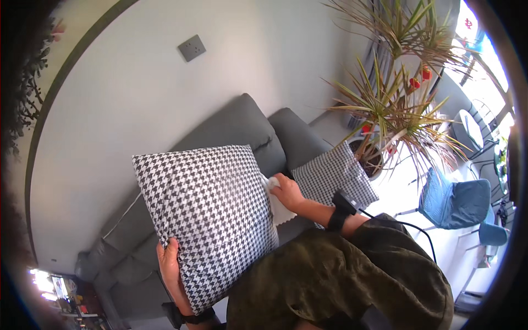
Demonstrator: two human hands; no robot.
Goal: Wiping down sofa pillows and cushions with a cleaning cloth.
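A large black-and-white houndstooth cushion [210, 206] stands tilted before me at the sofa. My left hand [169, 258] grips its lower left edge, thumb on the patterned face and the fingers hidden behind. At the cushion's right edge, my right hand [284, 189] pinches a bunch of white cloth [280, 210] that hangs down beside the cushion. Whether this cloth is part of the cushion's inside, I cannot tell. A second houndstooth cushion [330, 173] lies on the sofa just beyond my right hand.
The grey sofa [231, 119] runs along a pale wall with a socket plate [192, 48]. A tall potted plant [367, 152] with spiky leaves stands by the sofa's right end. Blue chairs [458, 200] are farther right. A cable [416, 229] trails from my right wrist's strapped device.
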